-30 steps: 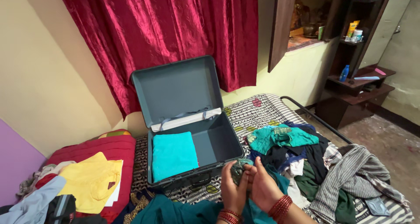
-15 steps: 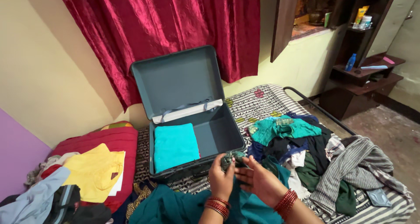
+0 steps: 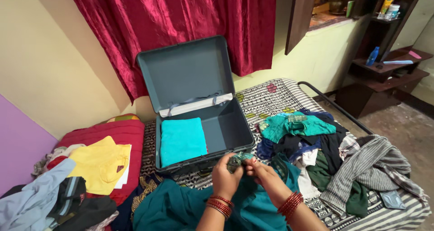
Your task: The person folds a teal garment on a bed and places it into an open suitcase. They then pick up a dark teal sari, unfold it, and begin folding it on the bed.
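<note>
Both my hands pinch a small bunched green patterned cloth point(image 3: 238, 158), left hand point(image 3: 224, 179) and right hand point(image 3: 267, 180) closed on it, just in front of the open grey suitcase point(image 3: 226, 131). I judge I'm folding it small; next it needs squaring flat beside the one folded turquoise garment point(image 3: 182, 140) inside. One suitcase, one yellow shirt point(image 3: 97, 165), a loose heap of clothes point(image 3: 325, 154) at right

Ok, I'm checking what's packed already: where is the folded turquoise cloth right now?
In the head view the folded turquoise cloth lies in the left half of the open grey suitcase on the bed, left of both hands.
</note>
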